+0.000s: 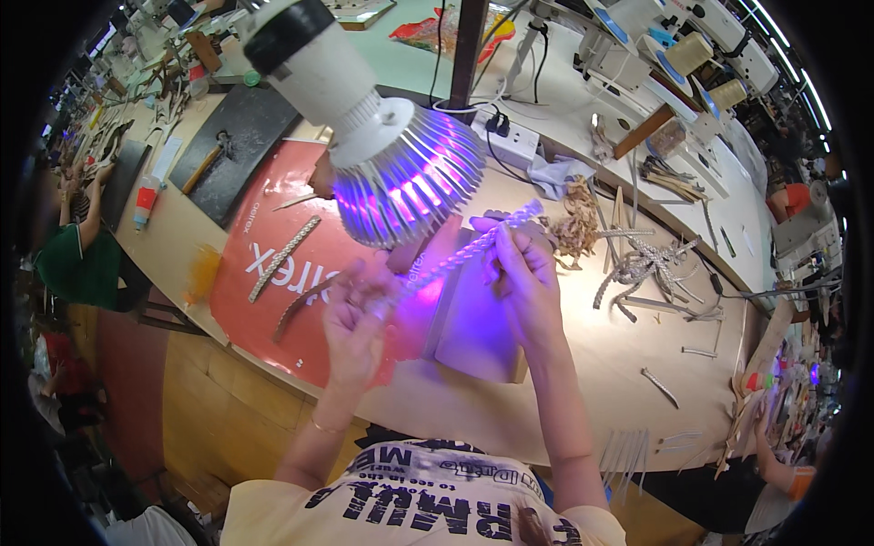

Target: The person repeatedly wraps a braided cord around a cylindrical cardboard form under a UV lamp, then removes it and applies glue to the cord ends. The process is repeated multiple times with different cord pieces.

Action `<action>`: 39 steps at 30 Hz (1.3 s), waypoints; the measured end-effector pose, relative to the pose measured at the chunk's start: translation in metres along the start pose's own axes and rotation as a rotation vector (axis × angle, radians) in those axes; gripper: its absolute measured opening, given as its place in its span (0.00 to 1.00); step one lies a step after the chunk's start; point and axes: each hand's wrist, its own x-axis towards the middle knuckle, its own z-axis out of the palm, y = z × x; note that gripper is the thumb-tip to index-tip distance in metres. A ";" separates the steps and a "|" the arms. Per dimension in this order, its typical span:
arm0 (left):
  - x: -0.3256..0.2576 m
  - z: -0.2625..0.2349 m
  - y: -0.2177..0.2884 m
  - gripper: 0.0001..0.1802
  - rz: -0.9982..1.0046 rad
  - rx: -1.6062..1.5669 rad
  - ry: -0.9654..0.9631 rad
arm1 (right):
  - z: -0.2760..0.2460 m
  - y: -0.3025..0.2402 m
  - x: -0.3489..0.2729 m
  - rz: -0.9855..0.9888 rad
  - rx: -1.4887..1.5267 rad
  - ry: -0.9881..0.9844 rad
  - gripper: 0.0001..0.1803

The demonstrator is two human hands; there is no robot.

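Note:
A braided strap (464,255), tinted violet by the light, stretches at a slant between my two hands. My right hand (526,278) pinches it near its upper end, and a short tip sticks out past the fingers. At the lower end, my left hand (353,318) has its fingers closed on the strap; they are slightly blurred. Just above hangs a lamp (410,177) with a finned silver head glowing purple. Beneath the strap stands a block (482,328) lit violet. Another braided strap (285,259) lies on the red sheet (259,318), near a thin brown strip (300,309).
A heap of braided straps (646,264) lies to the right, beside a crumpled brown bundle (578,223). At the far left, a hammer (211,164) rests on a black slab (238,136). A white power strip (510,141) and sewing machines with thread cones (687,56) stand behind.

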 end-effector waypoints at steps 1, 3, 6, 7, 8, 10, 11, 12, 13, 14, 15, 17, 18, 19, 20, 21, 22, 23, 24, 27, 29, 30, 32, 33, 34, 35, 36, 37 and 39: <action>-0.010 0.000 -0.003 0.28 -0.050 -0.004 -0.009 | 0.002 -0.001 0.003 0.024 -0.101 -0.007 0.16; -0.035 -0.001 -0.006 0.26 -0.180 0.026 -0.042 | 0.008 -0.002 0.007 0.062 -0.214 -0.061 0.16; -0.059 -0.004 -0.009 0.25 -0.269 -0.043 -0.101 | 0.017 0.003 0.009 0.096 -0.259 -0.184 0.16; -0.060 -0.007 -0.010 0.20 -0.209 0.017 -0.120 | 0.018 0.005 0.008 0.102 -0.278 -0.217 0.16; -0.057 -0.010 -0.009 0.17 -0.186 0.036 -0.086 | 0.019 0.006 0.006 0.107 -0.298 -0.250 0.16; -0.041 -0.017 -0.003 0.13 -0.123 0.049 -0.045 | 0.020 0.008 0.003 0.138 -0.311 -0.276 0.17; -0.031 -0.020 0.001 0.13 -0.104 0.159 0.000 | 0.020 0.009 0.001 0.164 -0.305 -0.271 0.17; -0.020 -0.022 0.006 0.12 -0.082 0.256 0.037 | 0.020 0.009 -0.001 0.189 -0.299 -0.263 0.18; -0.009 -0.022 0.010 0.12 -0.067 0.344 0.078 | 0.020 0.009 -0.002 0.182 -0.297 -0.267 0.18; 0.002 -0.022 0.013 0.12 -0.032 0.369 0.071 | 0.021 0.009 -0.003 0.177 -0.295 -0.269 0.18; 0.013 -0.021 0.016 0.12 -0.004 0.385 0.069 | 0.021 0.008 -0.004 0.179 -0.292 -0.266 0.18; 0.032 -0.018 0.021 0.11 0.018 0.452 0.087 | 0.023 0.006 -0.005 0.171 -0.327 -0.281 0.18; 0.040 -0.016 0.021 0.11 0.013 0.504 0.106 | 0.024 0.004 -0.005 0.169 -0.344 -0.286 0.18; 0.049 -0.016 0.021 0.10 0.043 0.541 0.104 | 0.024 0.002 -0.006 0.177 -0.361 -0.302 0.18; 0.062 -0.015 0.019 0.11 0.051 0.636 0.063 | 0.022 0.000 -0.006 0.187 -0.378 -0.318 0.18; 0.075 -0.015 0.016 0.11 0.094 0.715 0.002 | 0.020 -0.003 -0.008 0.191 -0.390 -0.336 0.18; 0.088 -0.014 0.013 0.11 0.063 0.822 -0.022 | 0.016 -0.005 -0.012 0.189 -0.371 -0.288 0.17; 0.100 -0.012 0.008 0.10 0.161 0.913 -0.101 | 0.012 -0.008 -0.019 0.178 -0.345 -0.241 0.16; 0.112 -0.009 0.002 0.10 0.183 1.036 -0.144 | 0.006 -0.010 -0.027 0.167 -0.319 -0.195 0.16; 0.148 0.004 -0.016 0.10 0.257 1.369 -0.282 | -0.026 -0.022 -0.054 0.221 -0.321 -0.061 0.15; 0.170 0.013 -0.028 0.10 0.277 1.531 -0.395 | -0.050 -0.025 -0.075 0.109 -0.186 -0.020 0.15; 0.179 0.017 -0.035 0.10 0.276 1.615 -0.456 | -0.061 -0.027 -0.088 0.056 -0.123 0.004 0.16; 0.193 0.021 -0.047 0.10 0.264 1.741 -0.562 | -0.083 -0.030 -0.112 0.021 -0.052 0.091 0.16; 0.199 0.021 -0.053 0.10 0.261 1.785 -0.605 | -0.092 -0.031 -0.124 -0.012 -0.009 0.115 0.16; 0.203 0.020 -0.058 0.10 0.259 1.817 -0.643 | -0.100 -0.032 -0.136 -0.005 -0.008 0.200 0.16; 0.206 0.018 -0.061 0.10 0.263 1.828 -0.670 | -0.107 -0.032 -0.147 -0.014 0.002 0.267 0.16; 0.209 0.014 -0.063 0.10 0.278 1.823 -0.687 | -0.113 -0.032 -0.155 -0.029 0.017 0.328 0.15; 0.210 0.010 -0.064 0.10 0.297 1.819 -0.698 | -0.119 -0.032 -0.160 -0.038 0.032 0.368 0.15; 0.209 -0.002 -0.061 0.10 0.340 1.745 -0.698 | -0.126 -0.031 -0.166 -0.077 0.068 0.418 0.15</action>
